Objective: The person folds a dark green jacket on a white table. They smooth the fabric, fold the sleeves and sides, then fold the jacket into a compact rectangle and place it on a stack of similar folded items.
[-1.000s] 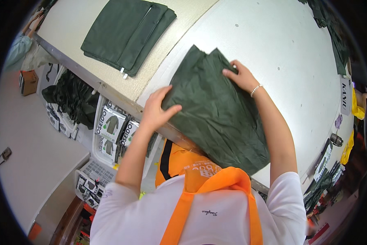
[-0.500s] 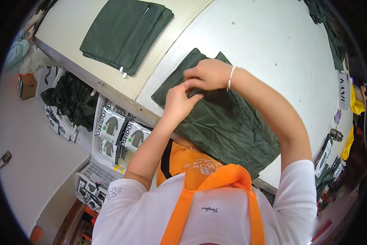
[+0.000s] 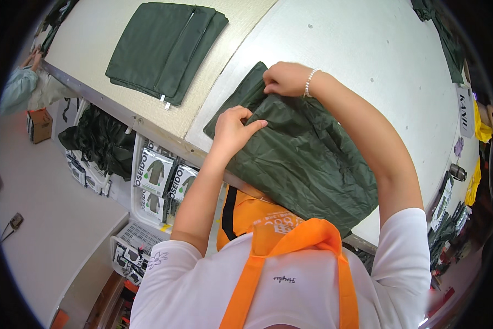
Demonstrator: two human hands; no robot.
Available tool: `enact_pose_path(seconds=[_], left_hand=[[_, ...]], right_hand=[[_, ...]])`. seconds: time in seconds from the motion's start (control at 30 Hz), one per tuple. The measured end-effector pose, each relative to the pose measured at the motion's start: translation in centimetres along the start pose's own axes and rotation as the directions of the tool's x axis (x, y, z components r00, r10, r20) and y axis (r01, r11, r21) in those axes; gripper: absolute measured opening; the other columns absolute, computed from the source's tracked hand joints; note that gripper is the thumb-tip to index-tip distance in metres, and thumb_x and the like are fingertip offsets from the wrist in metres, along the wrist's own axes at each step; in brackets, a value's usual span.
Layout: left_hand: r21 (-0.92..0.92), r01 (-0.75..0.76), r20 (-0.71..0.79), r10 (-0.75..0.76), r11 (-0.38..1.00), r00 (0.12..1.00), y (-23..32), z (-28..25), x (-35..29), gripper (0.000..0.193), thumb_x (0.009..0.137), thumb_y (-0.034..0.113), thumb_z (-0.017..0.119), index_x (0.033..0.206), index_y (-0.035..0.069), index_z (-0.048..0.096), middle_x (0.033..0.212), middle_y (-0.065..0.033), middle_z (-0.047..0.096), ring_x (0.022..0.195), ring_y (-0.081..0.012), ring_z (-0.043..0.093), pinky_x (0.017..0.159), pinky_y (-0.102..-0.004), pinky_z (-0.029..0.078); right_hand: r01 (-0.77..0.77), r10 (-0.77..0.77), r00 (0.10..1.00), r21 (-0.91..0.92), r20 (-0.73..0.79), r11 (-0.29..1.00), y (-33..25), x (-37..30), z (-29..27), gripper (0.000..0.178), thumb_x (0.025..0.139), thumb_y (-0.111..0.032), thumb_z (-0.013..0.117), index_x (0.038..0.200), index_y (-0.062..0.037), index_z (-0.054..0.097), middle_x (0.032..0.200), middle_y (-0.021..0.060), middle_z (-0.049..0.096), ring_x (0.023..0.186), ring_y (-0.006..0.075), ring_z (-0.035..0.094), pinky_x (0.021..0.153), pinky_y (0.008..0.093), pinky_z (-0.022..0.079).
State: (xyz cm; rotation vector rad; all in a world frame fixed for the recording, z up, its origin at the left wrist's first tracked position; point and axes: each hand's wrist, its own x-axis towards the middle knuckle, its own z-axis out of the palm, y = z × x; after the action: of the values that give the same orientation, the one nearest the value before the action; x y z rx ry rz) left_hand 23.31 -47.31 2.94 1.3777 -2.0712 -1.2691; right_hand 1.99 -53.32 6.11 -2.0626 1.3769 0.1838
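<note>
A crumpled dark green garment (image 3: 312, 164) of thin, shiny fabric lies partly folded at the near edge of the white table. On its left part is my left hand (image 3: 234, 130), the fingers curled at a fold and the thumb stretched over the cloth. Near the garment's far edge, my right hand (image 3: 286, 79), with a beaded bracelet at the wrist, is closed on the fabric. Some fingertips of both hands are hidden.
A flat stack of folded dark green garments (image 3: 161, 49) lies to the left. Below the table edge stand a white rack (image 3: 138, 181) of packaged coats and a dark green heap (image 3: 101, 137). Far left, a person's sleeve (image 3: 19, 88) shows. A dark canister (image 3: 458, 172) stands right.
My hands have drawn apart: the right has moved slightly up and away, the left slightly toward the left. The fabric between them is spread wider. The view has shifted a little.
</note>
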Motion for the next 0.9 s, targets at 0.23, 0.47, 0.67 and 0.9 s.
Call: enact_pose_path(seconds=[0.23,0.47,0.67,0.9], left_hand=[[0.068,-0.119,-0.111,0.126,0.99,0.986,-0.7,-0.2,0.2,0.036,0.064,0.029,0.08,0.077,0.0,0.064,0.08,-0.0088,0.058,0.077,-0.0264,0.055,0.068,-0.035,0.044],[-0.053,-0.03,0.007,0.031,0.998,1.0,-3.4,-1.4,-3.5,0.049,0.07,0.028,0.076,0.109,0.003,0.06,0.111,-0.0148,0.057,0.107,-0.0311,0.052,0.091,-0.0375,0.041],[0.255,-0.362,-0.011,0.377,0.897,0.926,1.0,0.4,-3.9,0.049,0.076,0.025,0.07,0.116,0.003,0.054,0.114,-0.0154,0.055,0.108,-0.0327,0.051,0.093,-0.04,0.041],[0.378,-0.432,0.15,0.406,0.819,0.901,-0.4,5.2,-4.1,0.069,0.08,0.032,0.065,0.138,0.008,0.035,0.144,-0.0169,0.029,0.13,-0.0368,0.029,0.106,-0.0456,0.026]], right_hand=[[0.189,-0.189,0.982,-0.009,0.027,0.982,-3.6,-1.5,-0.2,0.028,0.088,-0.035,0.055,0.084,-0.0081,0.061,0.074,0.0102,0.063,0.075,0.0304,0.061,0.069,0.0399,0.046],[0.2,-0.233,0.962,-0.213,-0.144,0.956,-1.2,-0.9,5.0,0.032,0.088,-0.041,0.052,0.08,-0.0103,0.058,0.068,0.0069,0.065,0.07,0.0272,0.063,0.07,0.037,0.043],[0.184,-0.219,0.944,-0.157,-0.247,0.97,-1.4,0.1,6.9,0.035,0.086,-0.043,0.054,0.078,-0.0091,0.056,0.06,0.007,0.06,0.063,0.029,0.059,0.071,0.0363,0.042],[-0.037,0.133,0.852,0.195,-0.506,0.98,3.0,-3.4,4.2,0.046,0.084,-0.036,0.062,0.118,-0.0069,0.055,0.115,0.0147,0.058,0.107,0.0325,0.053,0.093,0.0388,0.043]])
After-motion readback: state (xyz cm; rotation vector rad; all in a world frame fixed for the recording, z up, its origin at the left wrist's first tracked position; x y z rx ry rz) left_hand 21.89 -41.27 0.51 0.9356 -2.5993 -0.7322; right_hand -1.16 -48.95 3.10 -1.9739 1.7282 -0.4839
